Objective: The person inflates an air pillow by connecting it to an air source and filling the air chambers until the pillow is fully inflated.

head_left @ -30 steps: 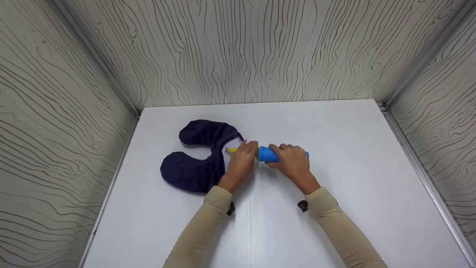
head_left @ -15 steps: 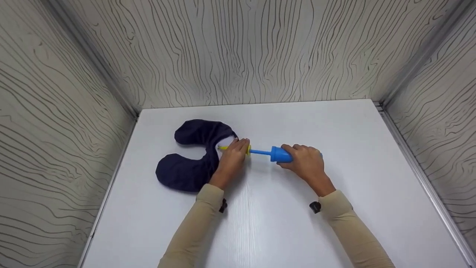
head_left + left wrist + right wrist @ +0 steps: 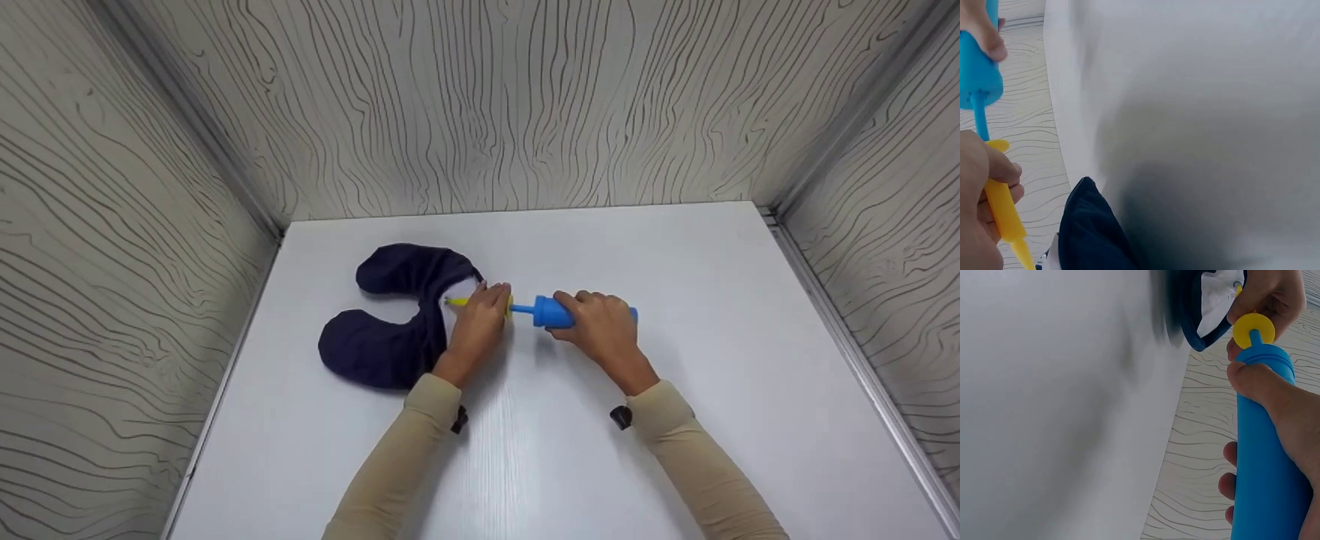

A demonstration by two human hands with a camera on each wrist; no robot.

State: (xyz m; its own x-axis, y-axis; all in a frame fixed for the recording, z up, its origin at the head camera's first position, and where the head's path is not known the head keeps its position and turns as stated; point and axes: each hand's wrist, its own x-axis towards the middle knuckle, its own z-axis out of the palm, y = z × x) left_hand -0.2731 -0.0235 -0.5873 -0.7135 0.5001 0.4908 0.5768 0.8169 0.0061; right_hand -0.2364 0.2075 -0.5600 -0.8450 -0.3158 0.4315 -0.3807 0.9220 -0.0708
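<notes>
A navy U-shaped neck pillow (image 3: 382, 349) lies on the table, its opening facing left and a white inner part (image 3: 1216, 301) exposed at its right side. My left hand (image 3: 478, 324) grips the yellow nozzle section (image 3: 1005, 211) of a hand pump, whose tip points at a small valve (image 3: 1237, 284) on the white part. Whether tip and valve are fully joined, I cannot tell. My right hand (image 3: 602, 328) wraps around the pump's blue barrel (image 3: 1266, 455). A short length of blue rod (image 3: 523, 308) shows between barrel and yellow section.
The white table (image 3: 720, 360) surrounds the pillow and pump. Wood-grain panels (image 3: 480, 105) rise behind it and on both sides, with metal rails (image 3: 870, 375) along the side edges.
My right hand drew the blue barrel away to the right, baring the rod, then brought it partway back left. My left hand has stayed on the yellow section, and the pillow shifts only slightly.
</notes>
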